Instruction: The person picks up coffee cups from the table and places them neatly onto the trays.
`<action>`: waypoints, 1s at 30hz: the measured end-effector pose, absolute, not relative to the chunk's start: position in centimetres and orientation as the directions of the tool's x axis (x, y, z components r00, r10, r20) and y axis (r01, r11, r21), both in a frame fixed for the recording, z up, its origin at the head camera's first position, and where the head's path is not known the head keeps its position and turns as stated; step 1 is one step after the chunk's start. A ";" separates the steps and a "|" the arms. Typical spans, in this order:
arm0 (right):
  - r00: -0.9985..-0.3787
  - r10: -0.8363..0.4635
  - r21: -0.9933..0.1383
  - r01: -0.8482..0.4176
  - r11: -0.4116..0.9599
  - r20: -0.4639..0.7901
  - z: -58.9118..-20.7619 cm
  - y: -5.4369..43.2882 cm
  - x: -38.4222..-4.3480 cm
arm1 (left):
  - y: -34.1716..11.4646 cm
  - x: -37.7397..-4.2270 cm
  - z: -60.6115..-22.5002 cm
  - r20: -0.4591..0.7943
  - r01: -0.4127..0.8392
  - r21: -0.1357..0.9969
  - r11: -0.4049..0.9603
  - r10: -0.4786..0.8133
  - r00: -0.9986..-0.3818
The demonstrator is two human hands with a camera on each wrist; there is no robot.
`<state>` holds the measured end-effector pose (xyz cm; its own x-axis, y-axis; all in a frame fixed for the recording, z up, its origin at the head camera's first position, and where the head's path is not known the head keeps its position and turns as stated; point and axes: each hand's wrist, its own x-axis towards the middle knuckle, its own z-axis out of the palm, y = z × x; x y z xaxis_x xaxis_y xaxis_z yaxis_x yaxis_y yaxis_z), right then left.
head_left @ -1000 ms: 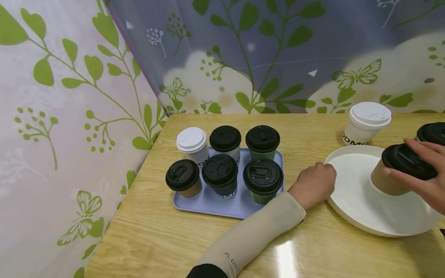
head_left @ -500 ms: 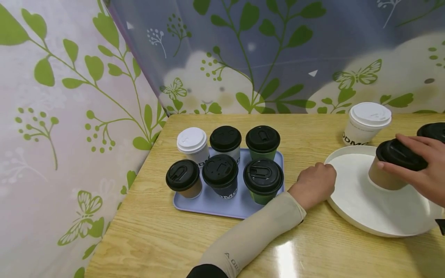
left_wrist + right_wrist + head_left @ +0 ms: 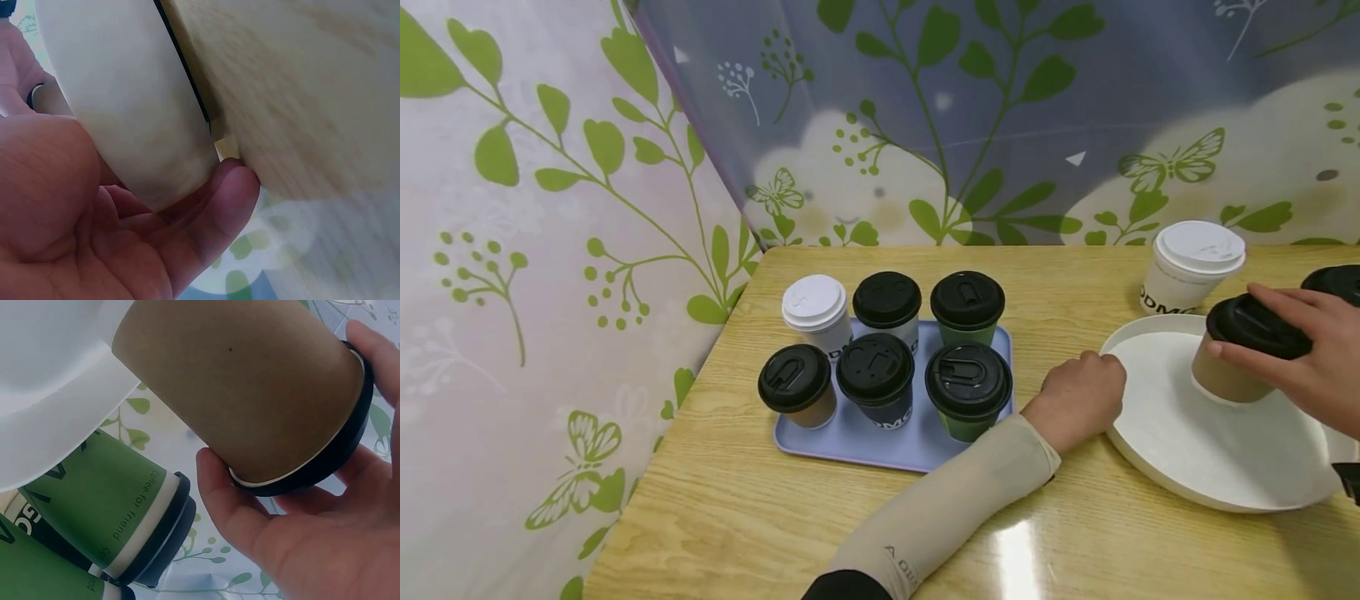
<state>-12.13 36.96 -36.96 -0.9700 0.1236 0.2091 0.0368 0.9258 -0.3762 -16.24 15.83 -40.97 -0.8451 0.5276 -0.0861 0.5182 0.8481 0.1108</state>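
Note:
My left hand (image 3: 1081, 400) grips the near-left rim of a round white tray (image 3: 1165, 475); in the left wrist view its fingers curl under the tray wall (image 3: 137, 112). With my right hand (image 3: 1322, 358) I hold a brown paper coffee cup (image 3: 1225, 371) by its black lid, thumb and fingers spread round the lid's edge. The cup is upright over the tray's far part; whether its base touches the tray is hard to tell. In the right wrist view the brown cup (image 3: 244, 381) fills the upper middle, with green cups (image 3: 106, 500) beyond the tray.
To the left, a lilac rectangular tray (image 3: 865, 454) bears several lidded cups in two rows. A white cup (image 3: 1187, 267) stands behind the round tray, and a black-lidded cup (image 3: 1333, 283) is partly cut off at the right. Patterned walls border the wooden table (image 3: 737, 517).
My right hand has moved the brown cup left and a little farther back over the round tray. The left hand keeps its hold on the rim, unmoved.

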 end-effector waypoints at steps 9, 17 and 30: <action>-0.971 0.122 -0.325 0.050 0.945 0.205 -36.9 36.8 -12.4 | 15.8 -16.2 -40.9 -0.089 0.521 0.119 0.845 0.532 -0.842; -0.968 0.089 -0.307 0.012 0.952 0.236 -36.7 36.7 -12.9 | 15.8 -16.2 -40.9 -0.091 0.514 0.123 0.849 0.526 -0.846; -0.969 0.133 -0.300 0.066 0.952 0.207 -36.8 37.1 -13.3 | 15.8 -16.1 -40.9 -0.088 0.514 0.105 0.851 0.523 -0.848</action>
<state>-13.30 37.06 -36.85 -0.9693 0.1328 0.2068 0.0664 0.9516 -0.3000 -16.11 15.83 -40.93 -0.8477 0.5233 -0.0875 0.5145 0.8510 0.1052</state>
